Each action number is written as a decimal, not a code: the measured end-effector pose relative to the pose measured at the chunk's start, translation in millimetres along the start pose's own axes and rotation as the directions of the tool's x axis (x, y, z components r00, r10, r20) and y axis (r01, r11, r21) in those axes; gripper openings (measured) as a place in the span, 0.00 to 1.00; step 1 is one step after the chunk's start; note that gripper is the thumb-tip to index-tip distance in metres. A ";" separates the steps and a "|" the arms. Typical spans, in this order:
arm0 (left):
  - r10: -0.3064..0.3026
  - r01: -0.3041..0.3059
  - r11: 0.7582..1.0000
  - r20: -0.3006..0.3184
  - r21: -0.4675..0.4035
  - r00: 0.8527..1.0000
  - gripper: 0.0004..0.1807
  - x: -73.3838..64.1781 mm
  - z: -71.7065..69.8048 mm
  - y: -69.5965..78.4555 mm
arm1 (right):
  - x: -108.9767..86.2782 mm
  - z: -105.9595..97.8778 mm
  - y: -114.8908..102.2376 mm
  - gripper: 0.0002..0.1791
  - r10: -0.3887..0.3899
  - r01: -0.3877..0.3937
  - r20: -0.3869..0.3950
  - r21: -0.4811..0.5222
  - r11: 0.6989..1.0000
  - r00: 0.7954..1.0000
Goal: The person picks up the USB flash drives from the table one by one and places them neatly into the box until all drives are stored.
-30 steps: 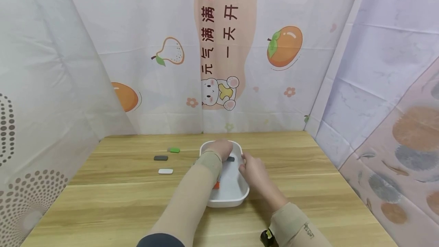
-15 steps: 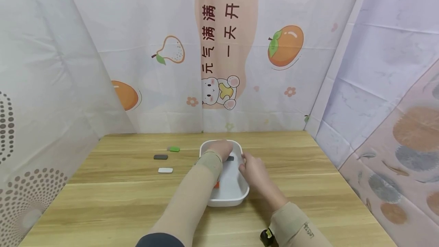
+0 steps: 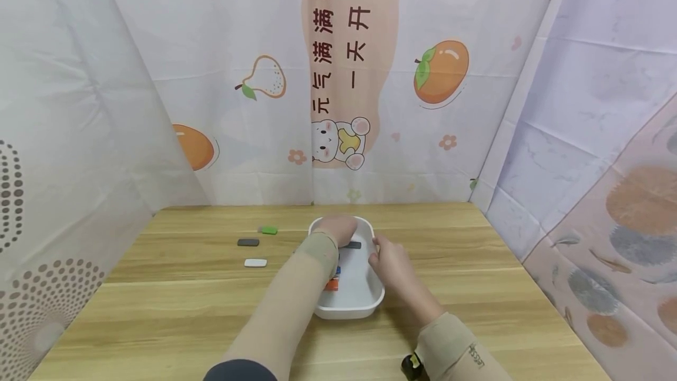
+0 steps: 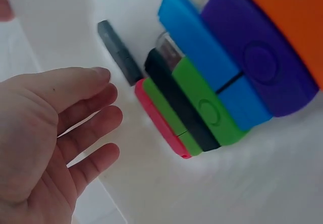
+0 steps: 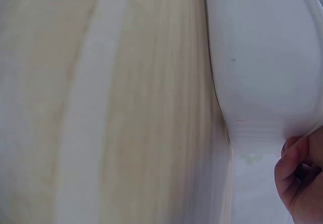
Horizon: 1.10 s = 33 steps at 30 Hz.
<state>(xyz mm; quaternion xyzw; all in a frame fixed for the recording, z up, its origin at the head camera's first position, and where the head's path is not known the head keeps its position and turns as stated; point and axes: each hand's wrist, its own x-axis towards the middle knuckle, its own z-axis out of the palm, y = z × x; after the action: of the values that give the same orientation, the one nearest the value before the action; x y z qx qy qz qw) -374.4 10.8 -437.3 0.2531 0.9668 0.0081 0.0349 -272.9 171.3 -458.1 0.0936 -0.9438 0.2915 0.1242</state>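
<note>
My left hand (image 3: 338, 228) is over the far end of a white plastic tray (image 3: 355, 313). In the left wrist view its fingers are loosely extended and hold nothing, with the fingertips close beside a grey USB stick (image 4: 120, 53). Beyond that stick runs a row of USB sticks standing side by side: red (image 4: 160, 119), dark (image 4: 182, 102), green (image 4: 212, 103), blue (image 4: 212, 57), purple (image 4: 260, 50) and orange (image 4: 298, 24). My right hand (image 3: 392, 264) grips the tray's right rim, thumb at the top edge.
Left of the tray, a green USB stick (image 3: 268, 230), a dark grey stick (image 3: 248, 242) and a white stick (image 3: 255, 263) lie on the wooden table (image 3: 158, 287). A small black and yellow object (image 3: 411, 366) is by the right sleeve. A printed curtain (image 3: 264, 134) hangs behind.
My left hand and forearm have shifted slightly to the left, showing more of the blue and orange sticks in the tray. The right hand stays on the rim.
</note>
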 end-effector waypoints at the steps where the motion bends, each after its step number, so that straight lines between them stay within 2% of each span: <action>1: 0.005 -0.005 1.000 0.010 -0.026 1.000 0.13 -0.7 -2.4 -1.2 | 0.0 -0.2 -0.5 0.22 0.003 -0.003 -0.001 0.001 1.000 1.000; 7: 0.097 -0.094 0.984 0.012 -0.152 0.995 0.07 -13.6 -29.0 -1.4 | 0.2 -0.1 -0.7 0.22 0.001 -0.001 0.001 0.005 1.000 1.000; 13: 0.138 -0.134 0.965 0.000 -0.225 0.990 0.05 -35.7 -58.5 4.0 | -0.5 -1.8 -0.5 0.22 0.004 -0.004 0.011 0.002 1.000 1.000; 16: 0.151 -0.159 0.963 -0.049 -0.217 0.987 0.07 -44.0 -70.2 5.6 | -0.8 -2.3 -0.2 0.22 0.012 -0.012 0.016 -0.001 1.000 1.000; 20: 0.169 -0.190 0.967 -0.134 -0.169 0.977 0.08 -53.2 -83.8 6.4 | -0.8 -1.6 0.5 0.21 0.011 -0.011 0.013 -0.012 1.000 1.000; 24: 0.180 -0.211 0.965 -0.187 -0.158 0.966 0.08 -62.9 -95.1 5.9 | -0.9 -0.6 -0.2 0.21 0.001 -0.001 0.006 -0.020 1.000 1.000; 28: 0.181 -0.223 0.960 -0.237 -0.167 0.955 0.08 -73.6 -103.2 4.2 | -1.3 -0.4 -1.3 0.21 -0.011 0.011 0.003 -0.017 1.000 1.000; 33: 0.190 -0.237 0.962 -0.292 -0.134 0.937 0.09 -84.7 -108.2 -2.1 | -1.3 0.4 -1.2 0.22 -0.005 0.005 0.007 -0.006 1.000 1.000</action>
<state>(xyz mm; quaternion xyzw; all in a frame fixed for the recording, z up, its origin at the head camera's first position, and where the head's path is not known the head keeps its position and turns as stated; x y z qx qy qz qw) -309.6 -32.4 -324.1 0.3493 0.9247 0.1281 -0.0802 -271.4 170.2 -458.1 0.0963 -0.9449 0.2881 0.1220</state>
